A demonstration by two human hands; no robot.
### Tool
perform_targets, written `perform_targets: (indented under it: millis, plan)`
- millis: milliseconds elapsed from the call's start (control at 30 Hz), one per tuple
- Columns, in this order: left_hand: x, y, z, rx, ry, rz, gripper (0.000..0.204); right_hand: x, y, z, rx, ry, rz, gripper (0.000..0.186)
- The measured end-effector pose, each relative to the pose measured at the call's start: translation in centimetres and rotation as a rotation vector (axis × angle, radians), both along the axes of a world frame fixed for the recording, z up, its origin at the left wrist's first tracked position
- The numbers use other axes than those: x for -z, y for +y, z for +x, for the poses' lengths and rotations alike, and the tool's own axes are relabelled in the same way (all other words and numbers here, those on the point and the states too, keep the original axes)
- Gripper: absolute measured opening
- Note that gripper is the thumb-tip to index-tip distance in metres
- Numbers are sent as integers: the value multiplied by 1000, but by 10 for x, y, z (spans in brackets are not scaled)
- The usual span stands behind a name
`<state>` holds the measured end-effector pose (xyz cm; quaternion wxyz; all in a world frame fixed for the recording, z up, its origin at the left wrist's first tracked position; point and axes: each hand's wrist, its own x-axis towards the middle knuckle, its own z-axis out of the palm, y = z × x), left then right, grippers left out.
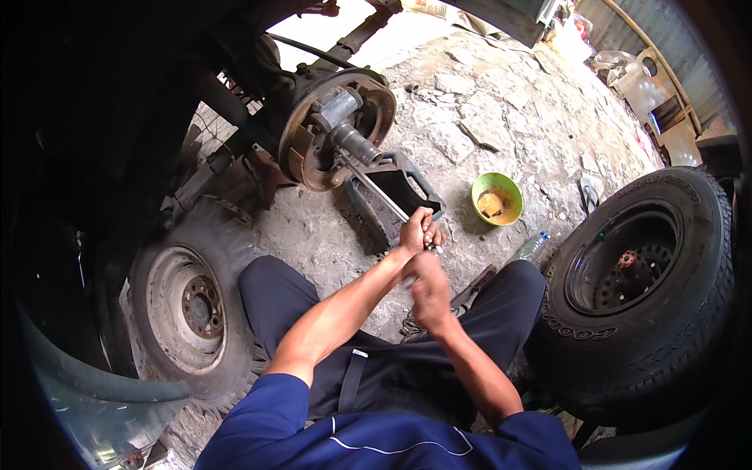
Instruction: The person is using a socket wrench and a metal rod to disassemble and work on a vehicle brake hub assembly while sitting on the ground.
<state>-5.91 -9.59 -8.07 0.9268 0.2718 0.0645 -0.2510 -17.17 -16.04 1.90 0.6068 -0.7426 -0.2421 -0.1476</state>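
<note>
So both hands are wrapped tight around a long socket wrench (381, 194), left hand (419, 229) further up the bar, right hand (429, 291) just behind it at the handle end. The bar runs up and away from the hands into the hub nut on the bare brake hub (338, 125). Green bowl (497, 199) sits just right of the left hand, black wheel (638, 286) further right, dusty spare wheel (192, 309) well off to the left.

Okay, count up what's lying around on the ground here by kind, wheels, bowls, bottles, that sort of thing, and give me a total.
Wheels: 2, one with a pale rim, one with a black rim
Green bowl: 1
Plastic bottle: 1
Black plastic can: 1
Total: 5
</note>
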Motion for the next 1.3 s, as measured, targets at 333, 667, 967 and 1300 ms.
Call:
perform_targets:
  millis: [333, 667, 967, 1300]
  plan:
    - [-34, 22, 11, -50, 482, 121, 34, 103, 32, -21, -118, -197, -1308, 24]
    - [-76, 7, 8, -211, 469, -57, 44, 144, -35, 75, 107, -171, -1004, 38]
    - [-80, 6, 15, -215, 385, -158, 40, 102, -62, 82, 32, 1211, 1544, 20]
    - [-72, 34, 19, -262, 421, 76, 44, 97, -80, 135, 436, 1153, 1452, 41]
